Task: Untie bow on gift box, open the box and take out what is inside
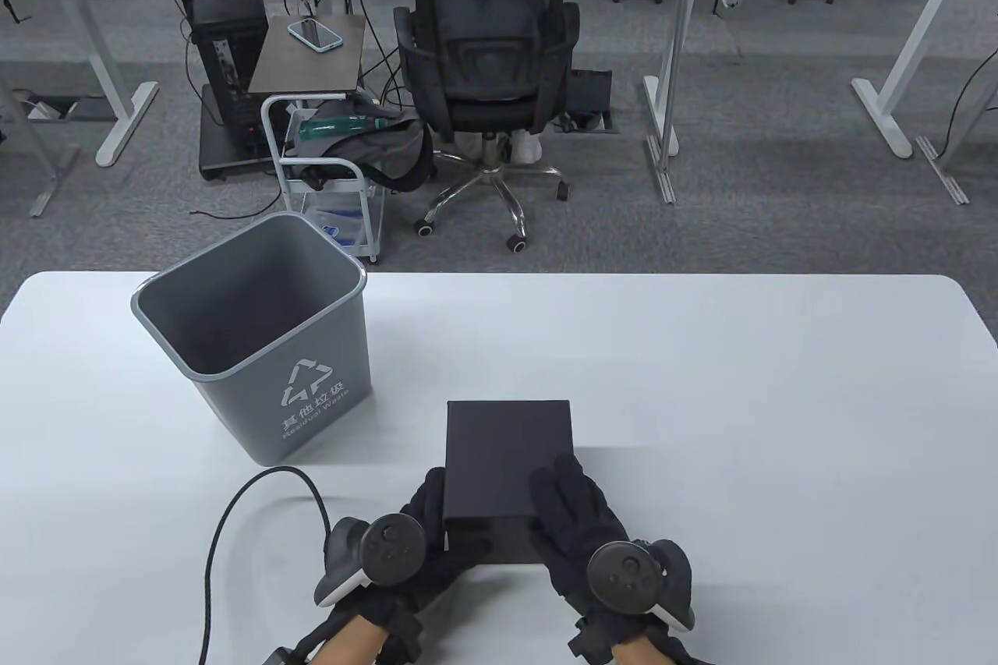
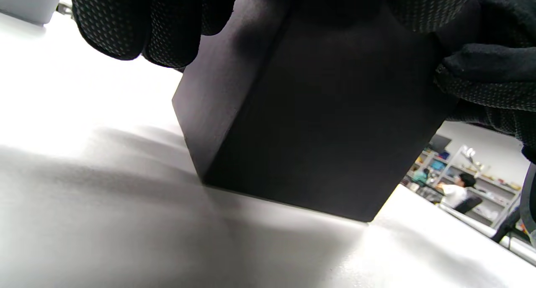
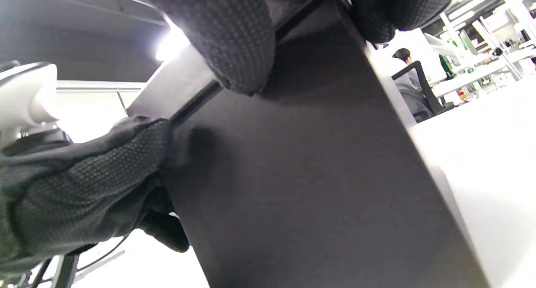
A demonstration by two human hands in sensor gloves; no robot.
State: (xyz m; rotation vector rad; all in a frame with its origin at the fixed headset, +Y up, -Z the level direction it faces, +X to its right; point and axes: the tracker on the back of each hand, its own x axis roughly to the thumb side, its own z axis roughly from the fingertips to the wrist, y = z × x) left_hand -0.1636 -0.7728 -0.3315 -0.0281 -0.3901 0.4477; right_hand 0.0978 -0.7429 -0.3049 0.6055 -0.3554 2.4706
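Black gift box (image 1: 508,462) being held on surface (image 1: 702,400) between both grips. Left hand (image 1: 425,532) being curled round left side, right hand (image 1: 573,521) clamped on right side and lid seam (image 3: 197,104), likely for lid lift. No bow visible. Grey waste bin (image 1: 249,330) standing beyond left grip.

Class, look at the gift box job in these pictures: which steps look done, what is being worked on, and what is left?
Done: no bow or ribbon shows on the black box, so untying looks finished. In hand: the left hand and right hand hold the box from either side on the white table, fingers over its top edge near the lid seam. Left: lifting the lid and taking out what is inside; the contents are hidden.
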